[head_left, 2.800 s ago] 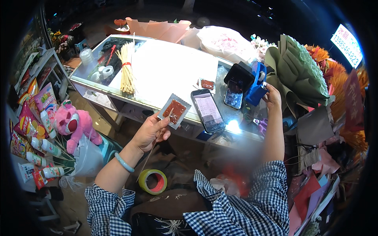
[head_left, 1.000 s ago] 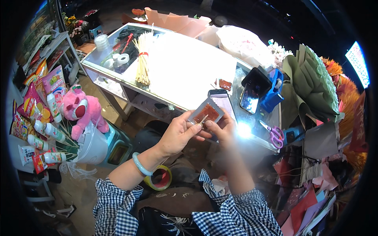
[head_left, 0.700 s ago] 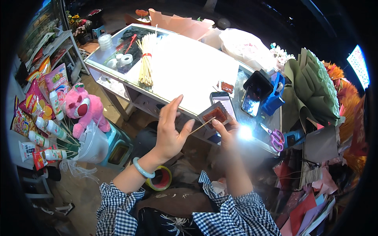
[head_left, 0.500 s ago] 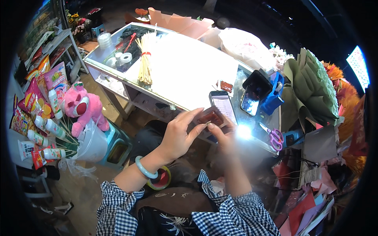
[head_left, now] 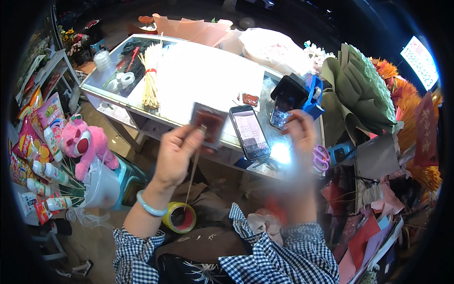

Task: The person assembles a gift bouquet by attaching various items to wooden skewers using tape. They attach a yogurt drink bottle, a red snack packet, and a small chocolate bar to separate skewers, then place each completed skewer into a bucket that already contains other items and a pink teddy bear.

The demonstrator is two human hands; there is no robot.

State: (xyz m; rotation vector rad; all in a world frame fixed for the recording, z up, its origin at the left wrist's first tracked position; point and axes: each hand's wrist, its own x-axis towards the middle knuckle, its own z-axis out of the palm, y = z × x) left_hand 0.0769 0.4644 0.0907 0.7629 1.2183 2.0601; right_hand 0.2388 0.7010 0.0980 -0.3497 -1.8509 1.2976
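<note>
While the room around is dark and crowded, the white worktable (head_left: 208, 75) is bright and lies just past both hands. On it, a bundle of thin sticks (head_left: 150, 75) lies far off to the left of the left hand's grip, with rolls of white tape (head_left: 120, 80) beside it. A smartphone (head_left: 249, 131) lies flat between the two hands, close to the table edge. A pink plush toy (head_left: 85, 144) sits low on the left, near the snack packets (head_left: 35, 123).

The left hand (head_left: 175, 156) is up in front of the table. Its fingers are pinched together on a small red card (head_left: 209, 124) and a thin stick (head_left: 193, 175). The card sticks up just above the grip. The stick hangs straight down from it, long and almost upright, toward the yellow tape roll (head_left: 179, 217) below.

The right hand (head_left: 300, 135) is off to the right, well apart from the card. It reaches toward a dark phone on a blue stand (head_left: 288, 99). It is blurry, so I cannot tell if its fingers are closed.
</note>
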